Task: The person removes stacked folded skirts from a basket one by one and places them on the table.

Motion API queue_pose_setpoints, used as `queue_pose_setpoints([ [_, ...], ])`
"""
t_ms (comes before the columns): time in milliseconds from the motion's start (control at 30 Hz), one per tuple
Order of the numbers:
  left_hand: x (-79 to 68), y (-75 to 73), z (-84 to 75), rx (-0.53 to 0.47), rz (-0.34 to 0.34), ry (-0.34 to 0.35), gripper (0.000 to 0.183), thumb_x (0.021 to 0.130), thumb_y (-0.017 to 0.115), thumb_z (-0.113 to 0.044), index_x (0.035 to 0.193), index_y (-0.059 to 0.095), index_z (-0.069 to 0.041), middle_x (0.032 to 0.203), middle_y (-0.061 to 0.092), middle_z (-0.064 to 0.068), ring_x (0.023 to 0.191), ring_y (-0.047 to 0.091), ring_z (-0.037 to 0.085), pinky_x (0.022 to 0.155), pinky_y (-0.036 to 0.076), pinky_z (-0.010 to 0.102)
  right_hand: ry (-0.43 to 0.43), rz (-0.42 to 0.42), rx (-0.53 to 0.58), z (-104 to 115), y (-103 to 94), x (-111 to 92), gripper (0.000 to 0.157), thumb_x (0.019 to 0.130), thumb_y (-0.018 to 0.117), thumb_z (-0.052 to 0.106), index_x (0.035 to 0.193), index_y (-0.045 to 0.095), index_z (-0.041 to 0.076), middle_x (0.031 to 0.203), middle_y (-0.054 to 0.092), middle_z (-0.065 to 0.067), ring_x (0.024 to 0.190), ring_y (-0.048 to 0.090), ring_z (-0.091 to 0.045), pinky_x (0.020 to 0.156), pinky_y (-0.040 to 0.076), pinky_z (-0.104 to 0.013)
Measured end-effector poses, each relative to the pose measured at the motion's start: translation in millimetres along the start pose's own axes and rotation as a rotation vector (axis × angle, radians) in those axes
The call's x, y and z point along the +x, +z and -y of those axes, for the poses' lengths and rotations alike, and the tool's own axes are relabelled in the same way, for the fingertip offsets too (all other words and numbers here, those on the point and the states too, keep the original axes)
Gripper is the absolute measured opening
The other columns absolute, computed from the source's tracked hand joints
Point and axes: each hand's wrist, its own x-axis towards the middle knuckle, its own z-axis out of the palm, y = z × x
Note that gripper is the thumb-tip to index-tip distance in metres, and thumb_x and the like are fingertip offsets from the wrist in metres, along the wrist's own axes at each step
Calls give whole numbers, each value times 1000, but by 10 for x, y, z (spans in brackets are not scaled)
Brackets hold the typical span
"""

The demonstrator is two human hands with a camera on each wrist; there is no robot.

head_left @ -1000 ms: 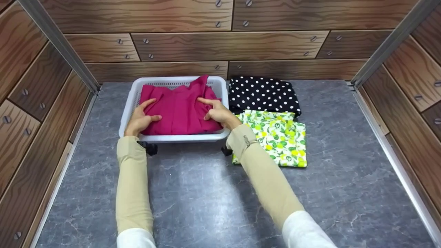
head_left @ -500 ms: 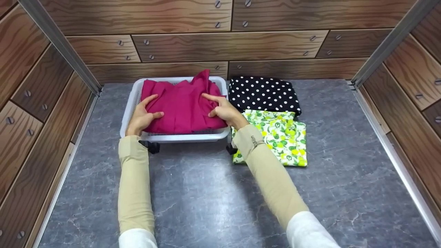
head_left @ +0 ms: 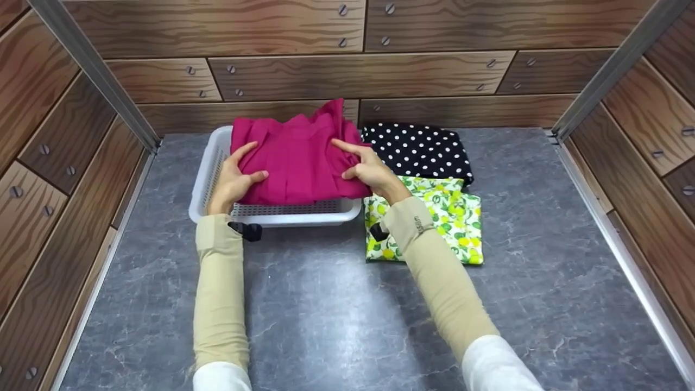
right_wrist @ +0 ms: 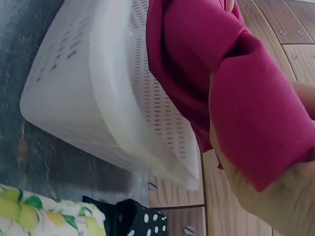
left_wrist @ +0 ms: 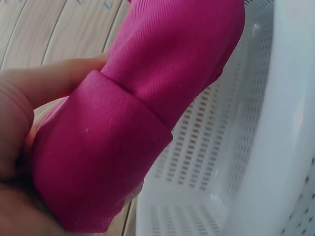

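Observation:
Both hands hold a folded magenta cloth [head_left: 296, 163] by its two sides, over a white perforated basket [head_left: 282, 219]. My left hand [head_left: 232, 179] grips the left side, thumb and forefinger on top. On the right side, my right hand [head_left: 374, 172] grips in the same way, and a corner of cloth sticks up near its forefinger. In the left wrist view the thick folded edge of the cloth [left_wrist: 103, 152] sits between thumb and fingers, above the basket's inside. The right wrist view has the cloth [right_wrist: 261, 113] higher than the basket rim [right_wrist: 110, 93].
Right of the basket lies a folded black cloth with white dots [head_left: 418, 152]. In front of it is a folded lemon-print cloth [head_left: 440, 228], partly hidden by the right forearm. Wood-patterned walls [head_left: 358, 73] enclose the grey marbled surface [head_left: 326, 304] at the back and sides.
The magenta cloth has come up out of the basket in both hands and shifted slightly right, baring more of the basket's inside. The basket and the other cloths stay put.

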Motion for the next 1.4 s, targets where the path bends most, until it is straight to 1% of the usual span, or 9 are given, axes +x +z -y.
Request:
queue_pose_setpoints([
  [167, -10, 75, -52, -14, -7, 32, 73, 80, 71, 13, 148, 48, 1, 152, 44, 23, 139, 37, 33, 116, 27, 35, -30, -12, 18, 19, -88, -63, 86, 77, 52, -26, 154, 44, 11, 138, 44, -21, 96, 56, -22, 73, 57, -27],
  [300, -18, 134, -99, -23, -13, 40, 72, 80, 71, 13, 148, 49, 1, 151, 45, 23, 138, 38, 33, 115, 28, 36, -50, -21, 1, 19, -163, -102, 85, 77, 53, -26, 153, 44, 10, 144, 40, -18, 103, 53, -21, 75, 55, -26],
  [500, -50, 231, -161, -58, -14, 30, 73, 81, 72, 13, 148, 49, -1, 152, 44, 21, 136, 40, 32, 114, 30, 36, -40, -4, 39, 32, -273, -205, 85, 79, 52, -27, 155, 41, 10, 138, 43, -20, 99, 56, -22, 74, 57, -26],
  [700, -87, 347, -253, -84, -20, 56, 74, 79, 73, 14, 148, 50, -2, 150, 46, 23, 137, 42, 34, 115, 31, 38, -57, -11, 41, 55, -398, -322, 84, 80, 53, -26, 155, 41, 10, 139, 44, -21, 100, 57, -22, 76, 57, -27],
  [900, -118, 488, -344, -95, -13, 65, 74, 78, 74, 13, 147, 51, -3, 150, 47, 21, 135, 43, 32, 113, 33, 37, -64, -30, 43, 72, -534, -446, 85, 79, 52, -26, 155, 41, 11, 137, 47, -21, 99, 59, -22, 76, 58, -28],
  [1100, -120, 662, -416, -147, 2, 81, 73, 78, 73, 14, 147, 52, -2, 149, 48, 21, 133, 44, 32, 112, 34, 37, -96, -59, 16, 60, -694, -579, 84, 78, 54, -26, 154, 41, 8, 139, 46, -22, 101, 58, -23, 80, 57, -28],
  [1267, -146, 809, -459, -148, 5, 81, 74, 78, 74, 13, 147, 53, -5, 149, 48, 21, 131, 47, 33, 110, 37, 38, -125, -74, -11, 17, -834, -681, 84, 78, 56, -25, 154, 41, 8, 147, 41, -21, 108, 54, -22, 80, 55, -25],
  [1400, -171, 927, -487, -151, 13, 74, 74, 79, 75, 12, 147, 53, -7, 148, 48, 21, 128, 50, 34, 108, 40, 40, -155, -81, -13, -18, -945, -773, 83, 77, 57, -24, 153, 42, 7, 150, 39, -22, 109, 54, -22, 80, 55, -24],
])
